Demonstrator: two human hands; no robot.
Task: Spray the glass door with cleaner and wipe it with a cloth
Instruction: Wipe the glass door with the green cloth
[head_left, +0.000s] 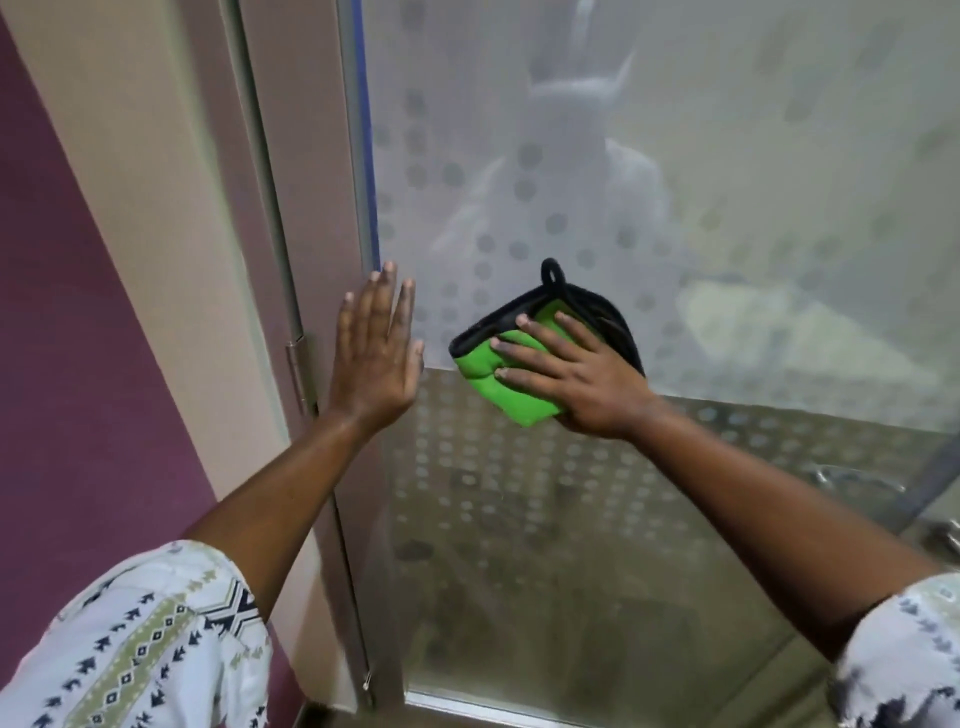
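The glass door (701, 182) fills the right of the head view, frosted with a pattern of round dots and a clearer lower band. A folded green cloth (496, 379) with black edging and a black loop lies flat against the glass at mid height. My right hand (566, 376) presses on it with fingers spread over the green fabric. My left hand (374, 353) rests flat and empty against the door's left edge, fingers pointing up. No spray bottle is in view.
A metal door frame (322, 208) with a hinge (300, 374) runs down the left of the glass. Beyond it stand a beige wall strip and a maroon wall (78, 364). A metal fitting (945, 535) shows at the far right edge.
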